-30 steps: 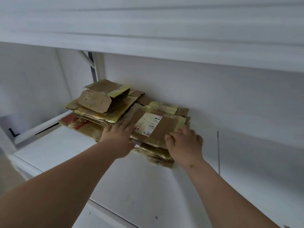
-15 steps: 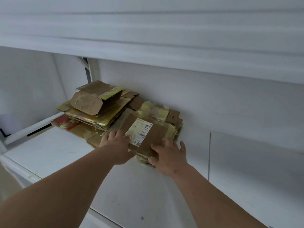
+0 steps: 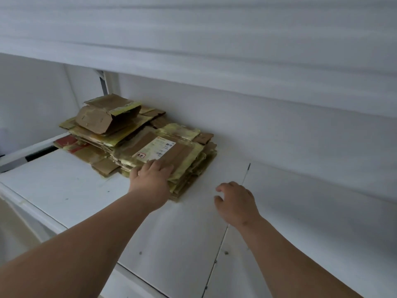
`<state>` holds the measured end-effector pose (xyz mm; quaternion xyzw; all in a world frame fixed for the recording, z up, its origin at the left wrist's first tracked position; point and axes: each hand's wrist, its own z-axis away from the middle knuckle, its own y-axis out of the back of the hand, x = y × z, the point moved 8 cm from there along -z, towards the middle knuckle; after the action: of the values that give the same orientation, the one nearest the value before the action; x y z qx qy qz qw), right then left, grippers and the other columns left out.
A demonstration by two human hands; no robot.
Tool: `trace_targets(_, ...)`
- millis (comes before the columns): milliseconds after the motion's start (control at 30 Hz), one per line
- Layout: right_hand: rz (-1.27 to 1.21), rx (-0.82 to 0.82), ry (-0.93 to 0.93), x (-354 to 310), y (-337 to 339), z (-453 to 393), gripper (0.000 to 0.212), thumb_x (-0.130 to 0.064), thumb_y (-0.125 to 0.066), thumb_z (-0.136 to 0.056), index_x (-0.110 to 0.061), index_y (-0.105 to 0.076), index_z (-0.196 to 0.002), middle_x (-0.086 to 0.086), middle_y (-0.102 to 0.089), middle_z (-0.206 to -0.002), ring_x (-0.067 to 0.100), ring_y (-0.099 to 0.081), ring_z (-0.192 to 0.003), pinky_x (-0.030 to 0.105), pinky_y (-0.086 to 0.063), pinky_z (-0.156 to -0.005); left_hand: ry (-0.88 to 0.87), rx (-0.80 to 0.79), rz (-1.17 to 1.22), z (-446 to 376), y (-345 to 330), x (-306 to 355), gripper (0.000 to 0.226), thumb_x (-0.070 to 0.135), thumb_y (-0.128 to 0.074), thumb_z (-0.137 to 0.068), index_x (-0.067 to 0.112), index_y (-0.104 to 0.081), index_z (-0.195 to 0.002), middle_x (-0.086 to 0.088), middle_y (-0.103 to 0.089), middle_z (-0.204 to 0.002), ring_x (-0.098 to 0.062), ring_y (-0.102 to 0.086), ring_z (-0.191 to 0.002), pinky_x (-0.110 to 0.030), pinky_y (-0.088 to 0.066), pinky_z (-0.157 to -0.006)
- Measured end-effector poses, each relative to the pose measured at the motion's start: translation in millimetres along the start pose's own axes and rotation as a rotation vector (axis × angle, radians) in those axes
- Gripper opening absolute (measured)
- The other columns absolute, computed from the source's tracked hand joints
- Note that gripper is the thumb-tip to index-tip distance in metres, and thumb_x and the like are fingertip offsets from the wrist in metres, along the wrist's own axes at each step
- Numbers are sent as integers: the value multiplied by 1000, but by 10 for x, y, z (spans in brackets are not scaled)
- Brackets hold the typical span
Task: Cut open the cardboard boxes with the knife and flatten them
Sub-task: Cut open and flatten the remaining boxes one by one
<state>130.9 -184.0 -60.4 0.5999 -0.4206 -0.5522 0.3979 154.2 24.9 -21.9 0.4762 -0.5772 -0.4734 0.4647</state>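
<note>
Two stacks of flattened brown cardboard boxes with yellowish tape lie on a white shelf (image 3: 64,186). The near stack (image 3: 193,166) is topped by a flat box with a white shipping label (image 3: 158,148). My left hand (image 3: 151,179) rests flat on the near edge of that top box, fingers straight. My right hand (image 3: 235,201) hovers above the bare shelf to the right of the stack, fingers loosely curled, holding nothing. The far stack (image 3: 103,130) carries a partly collapsed box (image 3: 103,117) on top. No knife is in view.
A white back wall (image 3: 279,130) runs right behind the stacks and a white shelf board (image 3: 193,67) hangs overhead. A side wall (image 3: 32,100) closes the left end. A seam (image 3: 223,239) splits the shelf surface under my right hand. The shelf's front edge runs diagonally at lower left.
My right hand has let go of the top box and drawn back to the right, off the stack. My left hand stays pressed on the box, which now lies flat on the near stack.
</note>
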Motion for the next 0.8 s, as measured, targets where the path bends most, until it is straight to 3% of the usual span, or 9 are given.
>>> trace_targets(133, 51, -8, -101, 404, 66, 242, 39, -33, -43, -99, -25, -56, -135, 0, -56, -132, 21, -53, -119, 34, -40, -100, -73, 34, -27, 122, -24, 333, 62, 18, -42, -93, 40, -30, -150, 7, -20, -160, -21, -12, -148, -49, -9, -117)
trace_targets(300, 119, -91, -239, 779, 93, 602, 45, -44, -41, -95, -25, -54, -134, 1, -54, -128, 22, -52, -118, 36, -40, -97, -132, -37, -3, 176, -104, 689, 52, 36, -37, -100, 39, -27, -151, 7, -14, -162, -22, -8, -148, -51, -9, -118)
trace_targets(500, 84, -308, -489, 1137, 181, 1099, 88, -70, -62, -68, -29, -37, -143, 1, -37, -142, 25, -36, -132, 39, -33, -102, -164, -95, -3, 285, -173, 822, 54, 42, -37, -98, 40, -25, -151, 8, -6, -163, -21, -3, -149, -49, -8, -118)
trace_targets(667, 120, -463, -586, 1329, 214, 1490, 101, -50, -77, -63, -25, -29, -148, 2, -28, -145, 26, -26, -137, 39, -37, -101, -206, -175, 13, 465, -321, 1008, 53, 42, -37, -99, 40, -24, -151, 8, -5, -163, -19, -2, -150, -48, -7, -119)
trace_targets(733, 196, -504, -593, 1390, 241, 1606, 92, -39, -78, -64, -21, -32, -142, 4, -34, -137, 27, -36, -129, 37, -41, -92, -235, -198, 6, 547, -368, 1126, 53, 42, -37, -99, 41, -25, -151, 9, -3, -163, -18, 0, -150, -48, -6, -119)
trace_targets(800, 225, -513, -577, 1446, 265, 1668, 70, -25, -76, -66, -16, -41, -127, 3, -44, -119, 24, -50, -111, 32, -43, -78, -265, -207, -1, 596, -384, 1247, 53, 42, -38, -99, 41, -26, -151, 10, -3, -163, -18, 0, -150, -49, -6, -120)
